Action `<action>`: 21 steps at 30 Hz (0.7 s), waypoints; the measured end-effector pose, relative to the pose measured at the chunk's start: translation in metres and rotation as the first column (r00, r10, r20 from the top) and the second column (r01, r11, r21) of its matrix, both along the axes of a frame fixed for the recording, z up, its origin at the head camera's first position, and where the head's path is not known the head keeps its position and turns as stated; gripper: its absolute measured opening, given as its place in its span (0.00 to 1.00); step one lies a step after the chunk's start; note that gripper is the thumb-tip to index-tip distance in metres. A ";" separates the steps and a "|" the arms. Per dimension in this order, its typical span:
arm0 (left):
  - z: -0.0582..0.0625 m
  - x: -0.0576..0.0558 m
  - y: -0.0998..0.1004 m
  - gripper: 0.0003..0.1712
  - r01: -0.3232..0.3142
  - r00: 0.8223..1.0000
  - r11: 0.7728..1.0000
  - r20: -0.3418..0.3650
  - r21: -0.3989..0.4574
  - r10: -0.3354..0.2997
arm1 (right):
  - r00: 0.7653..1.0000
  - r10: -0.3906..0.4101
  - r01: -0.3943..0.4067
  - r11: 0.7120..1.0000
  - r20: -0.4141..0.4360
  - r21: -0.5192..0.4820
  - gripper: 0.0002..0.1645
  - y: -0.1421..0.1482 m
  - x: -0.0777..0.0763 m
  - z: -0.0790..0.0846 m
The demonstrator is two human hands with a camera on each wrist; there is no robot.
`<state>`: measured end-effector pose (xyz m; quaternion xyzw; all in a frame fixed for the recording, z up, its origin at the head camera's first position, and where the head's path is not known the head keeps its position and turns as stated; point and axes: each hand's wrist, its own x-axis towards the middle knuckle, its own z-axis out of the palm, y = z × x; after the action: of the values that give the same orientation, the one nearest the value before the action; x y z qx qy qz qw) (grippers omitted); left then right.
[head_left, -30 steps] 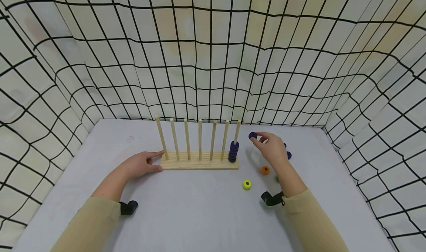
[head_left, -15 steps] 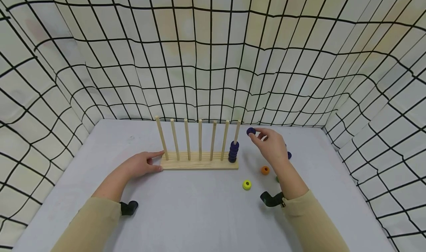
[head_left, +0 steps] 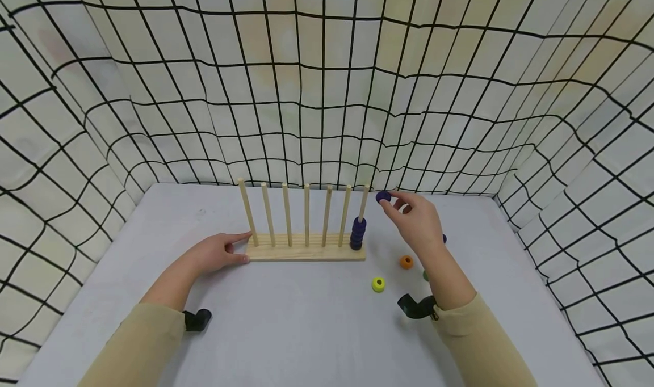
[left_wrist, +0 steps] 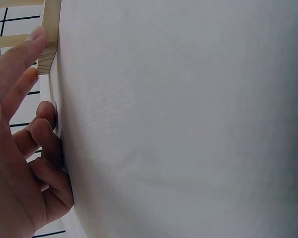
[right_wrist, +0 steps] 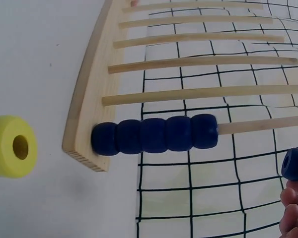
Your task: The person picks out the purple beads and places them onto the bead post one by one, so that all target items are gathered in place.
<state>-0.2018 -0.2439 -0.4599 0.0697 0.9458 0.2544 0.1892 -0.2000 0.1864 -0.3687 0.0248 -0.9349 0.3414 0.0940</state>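
Note:
A pale wooden peg rack (head_left: 306, 254) stands on the white table, with several upright pegs in a row. Dark blue beads (right_wrist: 154, 135) are stacked on its rightmost peg, while the other pegs are bare. The person's left hand (head_left: 212, 253) grips the rack's left end between thumb and forefinger, its other fingers bent against the table. Between right thumb and fingertips, a blue bead (head_left: 383, 197) is pinched, its hole visible in the right wrist view. This right hand (head_left: 416, 222) is raised just right of the rightmost peg, with the bead near the height of the peg's top.
A yellow bead (head_left: 378, 284) and an orange bead (head_left: 406, 262) lie right of the rack's front. Partly behind the right forearm are a green bead (head_left: 426, 274) and a blue one (head_left: 444, 238). Black netting (head_left: 322, 103) surrounds the table's back and sides.
The right hand has moved the pinched blue bead slightly up and left, closer to the rightmost peg's top. The left hand and the rack have stayed in place.

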 end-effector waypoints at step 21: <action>-0.002 -0.003 -0.001 0.44 0.014 1.000 1.000 -0.007 0.011 -0.014 | 0.993 0.028 -0.035 0.998 -0.112 -0.057 0.27 -0.013 0.012 0.028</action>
<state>-0.2044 -0.2450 -0.4624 0.0783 0.9446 0.2579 0.1875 -0.1881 0.1738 -0.3405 0.0557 -0.9172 0.3683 0.1413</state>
